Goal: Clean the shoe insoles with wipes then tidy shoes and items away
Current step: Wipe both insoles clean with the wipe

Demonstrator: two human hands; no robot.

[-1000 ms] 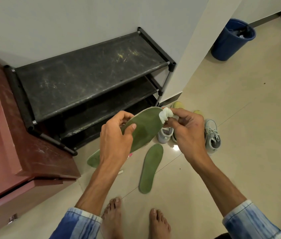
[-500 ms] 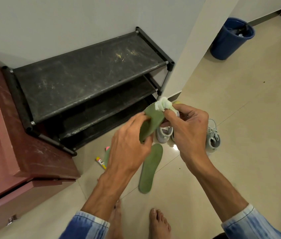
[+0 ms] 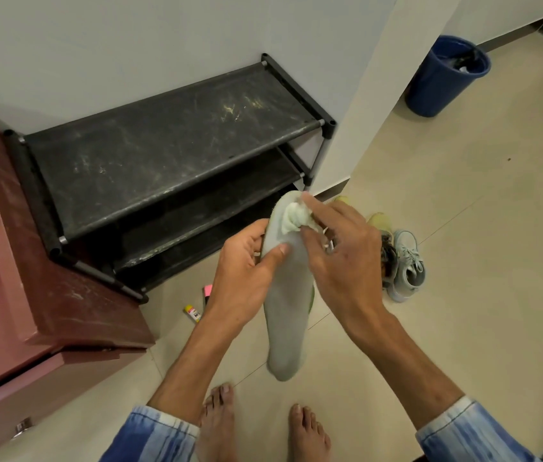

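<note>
My left hand [image 3: 243,278] grips a shoe insole [image 3: 287,321] by its side edge, thumb across its pale grey face. The insole hangs lengthwise, heel end toward my feet, with a green rim showing along its right edge. My right hand [image 3: 340,261] pinches a crumpled white wipe [image 3: 293,216] and presses it on the insole's far end. A pair of pale blue-grey sneakers [image 3: 408,261] stands on the floor just right of my right hand, partly hidden by it. The second insole on the floor is hidden behind the held one.
A black shoe rack [image 3: 163,155] stands against the wall ahead, a reddish cabinet [image 3: 46,295] to its left. A yellow tube [image 3: 192,313] and a pink marker [image 3: 207,291] lie on the tiles by the rack. A blue bin [image 3: 443,78] stands far right. My bare feet [image 3: 220,421] are below.
The insole has been turned over from its green face to its pale grey face and now hangs lengthwise. My right hand with the wipe has stayed at its far end.
</note>
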